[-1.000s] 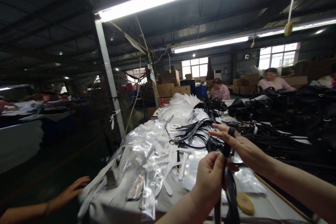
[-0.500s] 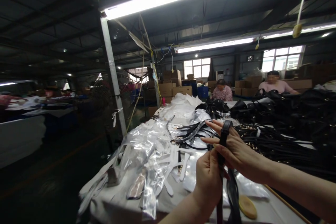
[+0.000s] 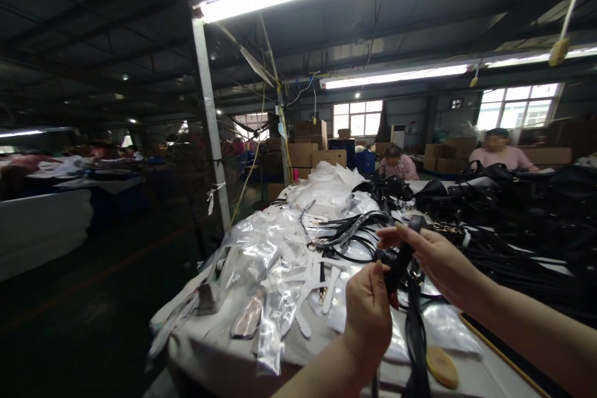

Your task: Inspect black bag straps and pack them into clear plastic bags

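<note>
A black strap is held up in front of me, its upper end looped over and its lower lengths hanging toward the table edge. My left hand is closed around the strap's lower part, thumb pointing up. Higher up, my right hand pinches the folded top between thumb and fingers. Small gold-coloured metal fittings show on the hanging part below my right hand. Behind my hands, more black straps lie curled on clear plastic. White plastic pieces with notched edges lie left of my left hand.
Clear plastic bags cover the table's left side. A round yellow disc lies near the front edge. Black bags and straps pile up on the right. A metal post stands at the left. Two people sit beyond the table.
My right hand has gone from spread fingers, with the strap across them, to a pinch on the strap's top. The strap now tilts more to the right. The view has shifted slightly.
</note>
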The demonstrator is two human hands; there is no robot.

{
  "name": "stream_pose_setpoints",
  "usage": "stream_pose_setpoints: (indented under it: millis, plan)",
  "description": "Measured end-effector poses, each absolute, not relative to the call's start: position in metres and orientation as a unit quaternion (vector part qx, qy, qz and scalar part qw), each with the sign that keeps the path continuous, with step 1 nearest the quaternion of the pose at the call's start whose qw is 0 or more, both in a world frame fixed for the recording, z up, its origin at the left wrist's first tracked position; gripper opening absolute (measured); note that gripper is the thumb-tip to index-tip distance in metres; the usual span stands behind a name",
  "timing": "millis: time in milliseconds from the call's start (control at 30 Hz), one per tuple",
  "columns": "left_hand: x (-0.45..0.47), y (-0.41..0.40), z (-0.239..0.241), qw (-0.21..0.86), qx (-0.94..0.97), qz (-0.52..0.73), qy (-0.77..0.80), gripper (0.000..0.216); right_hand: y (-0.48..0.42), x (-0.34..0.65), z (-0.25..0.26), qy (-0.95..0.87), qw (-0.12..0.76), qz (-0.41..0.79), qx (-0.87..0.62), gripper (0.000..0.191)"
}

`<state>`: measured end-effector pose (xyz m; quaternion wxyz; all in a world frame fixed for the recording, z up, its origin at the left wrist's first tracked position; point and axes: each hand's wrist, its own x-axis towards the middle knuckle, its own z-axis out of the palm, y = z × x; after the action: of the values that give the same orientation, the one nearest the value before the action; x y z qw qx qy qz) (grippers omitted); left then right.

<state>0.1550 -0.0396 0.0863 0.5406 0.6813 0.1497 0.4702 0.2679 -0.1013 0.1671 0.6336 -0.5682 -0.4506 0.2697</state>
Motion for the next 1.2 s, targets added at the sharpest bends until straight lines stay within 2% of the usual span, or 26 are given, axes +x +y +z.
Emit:
stream_pose_setpoints:
  millis: [100,200,333,533,767,1000,1200]
  plan:
    - [0.154,-0.040,0.093,0.560,0.667,0.475,0.128,0.062,-0.105,0.249,0.162,-0.480,0.582,0.310,-0.579,0.057]
    - [0.152,-0.038,0.093,0.678,0.613,0.402,0.057,0.057,-0.111,0.246,0.168,-0.472,0.562,0.338,-0.589,0.068]
    - [0.144,-0.033,0.082,0.759,0.596,0.262,0.007,0.052,-0.117,0.264,0.189,-0.474,0.570,0.242,-0.626,0.063]
    - [0.136,-0.029,0.062,0.751,0.641,0.152,0.056,0.050,-0.114,0.271,0.202,-0.504,0.568,0.165,-0.629,0.058]
    - [0.144,-0.028,0.052,0.768,0.616,0.161,0.067,0.041,-0.115,0.258,0.202,-0.501,0.558,0.163,-0.641,0.054]
    - [0.147,-0.027,0.053,0.779,0.591,0.200,0.059,0.043,-0.117,0.268,0.196,-0.502,0.534,0.177,-0.657,0.057]
    - [0.151,-0.031,0.052,0.753,0.637,0.155,0.056,0.045,-0.116,0.271,0.190,-0.543,0.528,0.189,-0.625,0.053]
